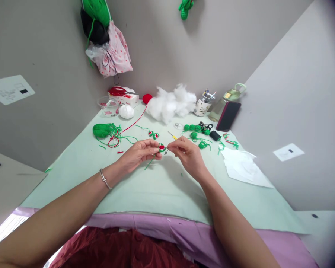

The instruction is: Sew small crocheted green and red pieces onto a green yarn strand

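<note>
Watching through the head camera: small rounded piece of red, white and green yarn point(162, 147) is up off the pale green tabletop point(145, 193), over its middle, well in from the near edge. Left hand point(141, 152) grasps it, thumb and fingers pinching its left side. Right hand point(188, 154) is closed in a fingertip pinch on a thin dark item point(166, 152) at the piece's right side, too small for me to tell strand or tool. Loose green yarn tail point(149, 163) hangs by the left fingers. I judge the piece very light, soft, easily squashed, not slippery; stitches could snag or stretch if tugged. I'd take it by its green rim, flat between thumb and forefinger, clear of the tail. Toward the far edge: two similar small yarn pieces point(155, 136), near a slender yellow-handled tool point(174, 137).
</note>
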The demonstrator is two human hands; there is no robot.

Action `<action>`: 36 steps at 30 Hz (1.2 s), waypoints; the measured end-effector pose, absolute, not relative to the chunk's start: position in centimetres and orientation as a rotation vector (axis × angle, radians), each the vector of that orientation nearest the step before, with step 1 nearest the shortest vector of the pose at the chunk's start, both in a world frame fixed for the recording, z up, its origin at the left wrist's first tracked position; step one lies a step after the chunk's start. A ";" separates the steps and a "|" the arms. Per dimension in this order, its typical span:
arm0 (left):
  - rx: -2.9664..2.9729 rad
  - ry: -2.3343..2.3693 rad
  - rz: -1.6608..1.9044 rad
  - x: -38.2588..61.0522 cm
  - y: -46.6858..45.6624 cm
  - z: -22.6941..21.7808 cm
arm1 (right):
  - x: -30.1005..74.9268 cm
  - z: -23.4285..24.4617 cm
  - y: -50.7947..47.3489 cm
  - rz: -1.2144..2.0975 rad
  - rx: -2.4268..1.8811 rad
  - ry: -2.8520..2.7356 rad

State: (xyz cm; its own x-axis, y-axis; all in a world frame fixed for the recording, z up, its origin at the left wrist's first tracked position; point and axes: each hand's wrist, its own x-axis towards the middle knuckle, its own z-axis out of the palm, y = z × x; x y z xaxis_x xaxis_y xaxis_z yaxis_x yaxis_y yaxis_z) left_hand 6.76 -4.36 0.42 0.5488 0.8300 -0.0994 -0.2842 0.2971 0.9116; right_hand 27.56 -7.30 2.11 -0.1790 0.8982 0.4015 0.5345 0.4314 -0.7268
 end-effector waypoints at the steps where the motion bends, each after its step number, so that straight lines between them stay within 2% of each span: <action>1: 1.008 0.646 0.810 6.8 -4.4 0.4 | 27.6 2.1 -7.3 0.536 -1.221 -1.851; 8: 1.041 0.651 0.835 7.2 -4.4 0.1 | 26.1 1.5 -7.9 0.514 -1.176 -1.892; 14: 1.112 0.735 0.858 7.6 -4.7 0.1 | 25.5 0.9 -8.3 0.048 -1.267 -2.159; 17: 1.146 0.764 0.852 7.7 -4.8 0.2 | 25.4 1.2 -8.5 -0.039 -1.265 -2.167; 20: 1.162 0.759 0.851 7.7 -4.7 0.1 | 25.1 2.3 -9.0 0.203 -1.115 -2.050; 24: 1.150 0.829 0.875 7.4 -4.1 -0.4 | 25.5 4.0 -9.6 0.900 -0.961 -1.673; 26: 1.152 0.854 0.888 7.3 -3.7 -0.6 | 26.3 4.8 -9.6 1.113 -0.908 -1.504; 36: 1.150 0.917 0.922 6.7 -2.6 -1.8 | 29.5 6.0 -8.3 1.192 -0.808 -1.163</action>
State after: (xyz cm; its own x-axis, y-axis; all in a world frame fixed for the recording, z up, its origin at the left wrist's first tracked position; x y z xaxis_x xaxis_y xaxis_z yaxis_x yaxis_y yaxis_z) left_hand 6.72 -2.55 -1.82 0.3464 0.9314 -0.1116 -0.1166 0.1608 0.9801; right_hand 29.46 -8.31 6.00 -0.0334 0.9689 0.2450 -0.2687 0.2274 -0.9360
